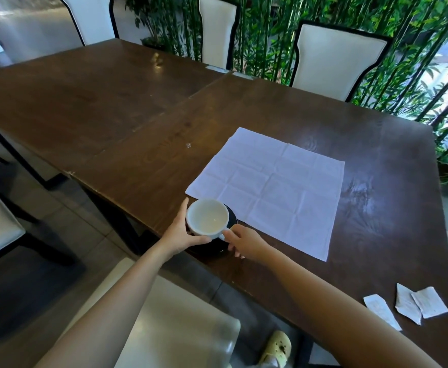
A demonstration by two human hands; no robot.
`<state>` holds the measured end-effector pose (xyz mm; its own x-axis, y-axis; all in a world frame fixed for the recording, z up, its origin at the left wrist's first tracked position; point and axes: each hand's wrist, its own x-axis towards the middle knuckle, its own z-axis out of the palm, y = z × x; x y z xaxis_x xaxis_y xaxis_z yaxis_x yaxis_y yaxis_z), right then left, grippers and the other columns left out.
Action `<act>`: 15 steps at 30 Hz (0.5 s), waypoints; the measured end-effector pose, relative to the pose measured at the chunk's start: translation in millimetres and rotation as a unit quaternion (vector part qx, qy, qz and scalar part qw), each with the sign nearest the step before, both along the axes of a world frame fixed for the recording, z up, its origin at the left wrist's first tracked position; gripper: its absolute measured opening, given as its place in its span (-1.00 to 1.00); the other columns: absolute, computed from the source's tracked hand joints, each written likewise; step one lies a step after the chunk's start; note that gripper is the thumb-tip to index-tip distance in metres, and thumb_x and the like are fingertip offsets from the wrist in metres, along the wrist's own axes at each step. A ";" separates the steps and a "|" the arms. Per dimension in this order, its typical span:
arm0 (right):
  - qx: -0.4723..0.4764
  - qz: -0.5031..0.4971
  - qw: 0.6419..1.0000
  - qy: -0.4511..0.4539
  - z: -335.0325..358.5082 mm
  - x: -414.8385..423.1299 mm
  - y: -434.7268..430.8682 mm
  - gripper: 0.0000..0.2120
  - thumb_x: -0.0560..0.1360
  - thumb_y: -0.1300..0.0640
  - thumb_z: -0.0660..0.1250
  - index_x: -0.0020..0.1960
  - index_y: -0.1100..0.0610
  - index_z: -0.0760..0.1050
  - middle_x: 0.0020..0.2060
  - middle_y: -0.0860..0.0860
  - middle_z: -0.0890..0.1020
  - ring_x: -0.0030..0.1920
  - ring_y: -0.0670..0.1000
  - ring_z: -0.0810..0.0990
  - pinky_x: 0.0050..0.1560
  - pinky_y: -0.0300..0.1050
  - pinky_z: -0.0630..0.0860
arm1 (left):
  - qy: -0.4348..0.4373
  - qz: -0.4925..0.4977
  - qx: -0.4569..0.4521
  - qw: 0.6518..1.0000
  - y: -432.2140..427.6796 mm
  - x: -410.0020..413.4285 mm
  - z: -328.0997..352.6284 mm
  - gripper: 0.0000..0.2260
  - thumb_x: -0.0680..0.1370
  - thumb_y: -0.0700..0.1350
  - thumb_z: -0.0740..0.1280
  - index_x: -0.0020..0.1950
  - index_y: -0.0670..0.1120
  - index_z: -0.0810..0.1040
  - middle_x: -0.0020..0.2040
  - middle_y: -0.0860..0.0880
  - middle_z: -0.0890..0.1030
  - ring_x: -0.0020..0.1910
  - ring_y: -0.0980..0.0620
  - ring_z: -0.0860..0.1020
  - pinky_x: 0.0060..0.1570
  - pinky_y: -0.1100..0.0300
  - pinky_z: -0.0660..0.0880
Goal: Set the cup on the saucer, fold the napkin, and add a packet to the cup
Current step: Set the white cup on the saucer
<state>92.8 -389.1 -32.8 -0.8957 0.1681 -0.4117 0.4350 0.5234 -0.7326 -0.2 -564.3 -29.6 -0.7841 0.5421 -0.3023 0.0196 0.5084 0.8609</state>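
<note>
Three packets (406, 306) lie at the table's (138, 134) 4 o'clock corner, untouched. At 7 o'clock, the white cup (207, 217) is held over the dark saucer (232, 217): the left hand (180, 235) is curled around its side, the right hand (244, 244) pinches its handle. It should be lowered straight and centred. The napkin (268, 189) is spread flat just behind, unfolded.

Saucer (232, 217) mostly hidden under cup (207, 217); cup handle covered by right hand (245, 244).

Restaurant dining room: long tables (138, 107), upholstered chairs (334, 59), bamboo screen (270, 35).
</note>
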 end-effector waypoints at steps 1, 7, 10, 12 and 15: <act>0.003 0.003 1.000 0.000 0.4 -0.1 0.0 -0.72 0.59 -0.10 0.08 -0.02 0.09 0.39 -0.21 0.04 0.58 -0.38 -0.09 0.47 -0.33 -0.31 0.44 | 0.005 0.002 -0.002 1.000 -1.3 -2.0 1.3 0.09 0.26 0.03 0.57 0.51 0.11 -0.17 0.55 -0.03 0.07 0.49 -0.09 0.15 0.41 -0.09 0.23; 0.007 -0.004 1.000 -0.015 4.1 -3.8 3.4 -0.72 0.58 -0.09 0.12 0.12 0.09 0.40 -0.24 0.01 0.61 -0.42 -0.07 0.52 -0.37 -0.30 0.47 | 0.013 0.066 0.041 0.997 -3.5 -20.1 17.0 -0.05 0.34 0.09 0.49 0.52 0.11 -0.09 0.54 -0.06 0.13 0.48 -0.06 0.20 0.38 -0.02 0.26; -0.007 -0.016 0.999 -0.028 12.8 -6.1 12.9 -0.74 0.57 -0.07 0.14 0.11 0.09 0.41 -0.25 0.00 0.61 -0.41 -0.06 0.55 -0.34 -0.25 0.54 | 0.050 0.096 0.016 0.994 5.7 -33.8 30.0 -0.23 0.41 0.10 0.43 0.50 0.04 0.10 0.50 -0.04 0.25 0.45 -0.03 0.27 0.33 0.02 0.29; -0.023 -0.025 0.998 -0.050 22.6 -6.9 26.1 -0.74 0.55 -0.05 0.16 0.10 0.11 0.42 -0.20 0.03 0.60 -0.37 -0.04 0.57 -0.26 -0.18 0.59 | 0.097 0.090 -0.021 0.991 17.2 -42.6 41.3 -0.41 0.46 0.03 0.39 0.44 0.00 0.28 0.44 -0.04 0.36 0.38 -0.01 0.36 0.25 0.07 0.33; -0.009 -0.011 0.995 -0.096 39.9 -5.7 56.5 -0.66 0.55 -0.03 0.18 0.15 0.21 0.45 -0.13 0.09 0.59 -0.26 0.02 0.57 -0.14 -0.12 0.59 | 0.139 0.029 -0.061 0.988 44.9 -50.0 60.8 -0.58 0.49 -0.05 0.35 0.34 -0.05 0.43 0.34 -0.03 0.48 0.29 0.00 0.45 0.18 0.12 0.39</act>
<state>87.1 -332.6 7.1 -0.7969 0.1783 -0.5773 0.5786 0.5005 -0.6440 -50.2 -519.4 31.2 -0.8745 0.4670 -0.1313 0.2146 0.6151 0.7586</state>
